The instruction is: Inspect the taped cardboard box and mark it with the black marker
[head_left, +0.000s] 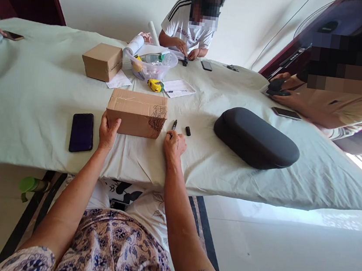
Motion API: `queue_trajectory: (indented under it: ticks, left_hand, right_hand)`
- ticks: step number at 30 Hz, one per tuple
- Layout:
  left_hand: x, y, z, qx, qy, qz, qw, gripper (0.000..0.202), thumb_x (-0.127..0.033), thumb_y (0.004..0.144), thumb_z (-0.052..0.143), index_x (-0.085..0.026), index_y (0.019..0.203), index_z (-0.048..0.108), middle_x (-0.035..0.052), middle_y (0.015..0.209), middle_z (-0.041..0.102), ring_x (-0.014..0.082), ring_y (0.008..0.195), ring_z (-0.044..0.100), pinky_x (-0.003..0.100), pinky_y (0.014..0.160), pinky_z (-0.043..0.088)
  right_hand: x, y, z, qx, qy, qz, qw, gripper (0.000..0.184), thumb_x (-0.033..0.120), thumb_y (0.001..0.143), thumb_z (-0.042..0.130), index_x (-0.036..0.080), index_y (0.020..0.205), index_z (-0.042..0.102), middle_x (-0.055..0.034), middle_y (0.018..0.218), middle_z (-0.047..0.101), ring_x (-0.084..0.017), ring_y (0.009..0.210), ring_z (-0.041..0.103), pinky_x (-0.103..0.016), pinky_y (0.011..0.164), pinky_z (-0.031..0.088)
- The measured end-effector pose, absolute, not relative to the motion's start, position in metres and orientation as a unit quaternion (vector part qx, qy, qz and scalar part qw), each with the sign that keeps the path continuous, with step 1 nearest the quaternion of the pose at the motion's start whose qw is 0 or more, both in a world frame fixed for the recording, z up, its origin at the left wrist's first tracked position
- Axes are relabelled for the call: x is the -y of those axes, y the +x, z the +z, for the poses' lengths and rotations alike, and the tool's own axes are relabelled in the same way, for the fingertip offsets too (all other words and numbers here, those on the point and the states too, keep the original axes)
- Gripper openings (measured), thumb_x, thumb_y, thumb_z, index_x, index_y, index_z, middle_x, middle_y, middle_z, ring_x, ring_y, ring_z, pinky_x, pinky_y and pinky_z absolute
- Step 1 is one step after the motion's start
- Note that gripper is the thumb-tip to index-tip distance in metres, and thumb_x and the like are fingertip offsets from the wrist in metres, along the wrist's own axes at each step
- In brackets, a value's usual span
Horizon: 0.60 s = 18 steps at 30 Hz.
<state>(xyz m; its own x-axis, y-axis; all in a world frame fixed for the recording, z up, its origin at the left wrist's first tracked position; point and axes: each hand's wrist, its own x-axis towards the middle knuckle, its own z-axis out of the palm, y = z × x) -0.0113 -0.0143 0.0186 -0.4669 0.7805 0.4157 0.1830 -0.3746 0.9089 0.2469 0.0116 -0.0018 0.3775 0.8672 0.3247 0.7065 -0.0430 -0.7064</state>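
Note:
A cardboard box (133,118) sits on the cloth in front of me, with black scribbled lines on the right part of its top and front. At its left front corner, my left hand (108,132) grips it, thumb on the front face and the other fingers mostly hidden by the side. Just right of the box, my right hand (175,145) rests on the cloth, its fingers closed around the rear of a black marker (174,125) that points away from me. The marker's black cap (187,131) lies apart, to the right of that hand.
A phone (82,133) lies left, a dark hard case (258,138) right. Beyond the box are a smaller carton (102,62), a plastic basin (152,68), a yellow tape measure (155,85) and paper (181,92). Co-workers sit across and at the right; another sleeve shows far left.

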Motion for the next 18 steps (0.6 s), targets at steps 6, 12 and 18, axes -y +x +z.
queue_trajectory:
  ticks: [6,12,18]
  left_hand:
    - [0.016,-0.01,0.017,-0.513,0.464,0.68,0.241,0.069,-0.069,0.077,0.071,-0.022,0.126,0.058,0.0131,0.129,0.066,0.0297,0.121,0.062,0.045,0.105,0.049]
    - [0.017,-0.01,0.015,-0.503,0.473,0.678,0.253,0.067,-0.065,0.081,0.069,-0.022,0.13,0.056,0.0137,0.133,0.064,0.0297,0.123,0.062,0.044,0.105,0.05]
    - [0.016,-0.01,0.014,-0.501,0.468,0.679,0.264,0.069,-0.064,0.08,0.071,-0.022,0.132,0.056,0.0136,0.13,0.066,0.0318,0.123,0.062,0.046,0.105,0.05]
  right_hand:
    - [-0.007,0.234,0.009,0.55,-0.659,0.124,0.498,0.025,0.031,0.086,0.052,0.021,0.1,0.07,-0.0029,0.08,0.058,-0.02,0.082,0.051,-0.036,0.083,0.042]
    - [-0.002,0.23,0.017,0.483,-0.568,0.105,0.658,0.039,0.052,0.077,0.07,0.024,0.095,0.05,0.0019,0.086,0.05,-0.014,0.074,0.048,-0.032,0.077,0.046]
    - [0.005,0.226,0.016,0.504,-0.519,0.126,0.679,0.046,0.049,0.079,0.068,0.024,0.112,0.047,0.0006,0.092,0.049,-0.015,0.083,0.056,-0.035,0.084,0.05]
